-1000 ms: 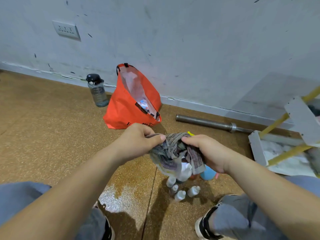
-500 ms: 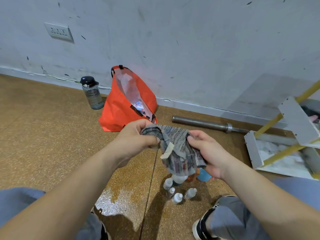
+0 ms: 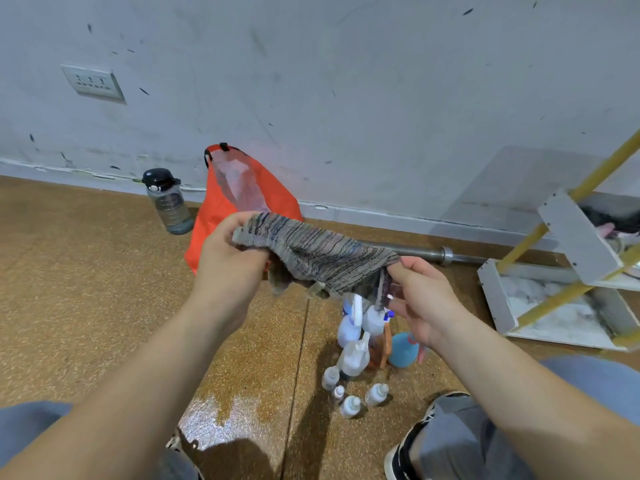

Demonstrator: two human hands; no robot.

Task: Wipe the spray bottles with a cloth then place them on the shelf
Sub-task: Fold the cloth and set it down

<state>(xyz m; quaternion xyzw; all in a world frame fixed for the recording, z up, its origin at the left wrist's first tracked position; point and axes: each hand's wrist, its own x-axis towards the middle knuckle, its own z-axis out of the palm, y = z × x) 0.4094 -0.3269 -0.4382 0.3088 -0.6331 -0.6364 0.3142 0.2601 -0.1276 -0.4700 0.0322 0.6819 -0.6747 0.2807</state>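
Note:
A striped grey cloth (image 3: 318, 254) hangs stretched between my two hands above the floor. My left hand (image 3: 228, 261) grips its left end, and my right hand (image 3: 419, 299) pinches its right end. Below the cloth, several spray bottles stand grouped on the floor: white trigger bottles (image 3: 355, 355), a round blue one (image 3: 403, 349), an orange one partly hidden, and small white bottles (image 3: 349, 407) in front. The white shelf with yellow rods (image 3: 575, 271) stands at the right against the wall.
An orange bag (image 3: 221, 209) and a dark-capped water bottle (image 3: 168, 202) stand by the wall. A steel bar (image 3: 446, 252) lies along the skirting. My knees and a shoe (image 3: 408, 448) frame the bottom. A shiny wet patch (image 3: 225, 417) marks the cork floor.
The cloth was bunched between my hands; now it is pulled out wide. My hands have moved apart, and the trigger bottles below have come into sight.

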